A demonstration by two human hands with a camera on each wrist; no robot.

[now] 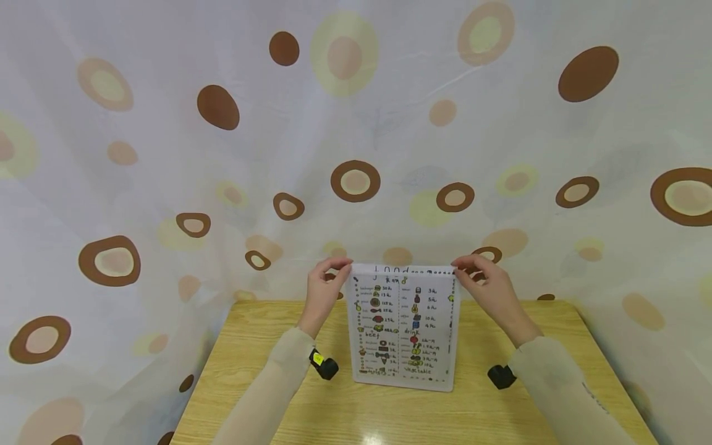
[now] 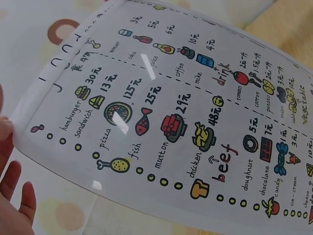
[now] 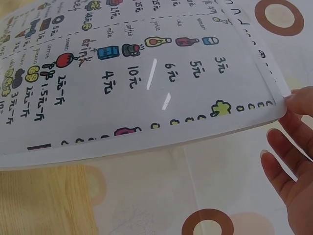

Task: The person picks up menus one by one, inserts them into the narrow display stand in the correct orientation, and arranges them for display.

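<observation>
Two hands hold one white laminated menu sheet [image 1: 403, 327], printed with small coloured food and drink drawings and prices, by its top corners. The left hand [image 1: 324, 289] pinches the upper left corner between curled fingers [image 2: 11, 193] and thumb; the right hand [image 1: 489, 285] pinches the upper right corner the same way, its fingers [image 3: 288, 171] bent just behind the sheet's edge. The sheet stands nearly upright, tilted a little, with its bottom edge resting on the light wooden surface [image 1: 267, 377] near the middle. Bare wood lies open to both sides of the sheet and in front of it. The far edge of the surface meets a pale curtain with brown and yellow spots [image 1: 222, 154], which hangs close behind the sheet's top edge and both hands.
</observation>
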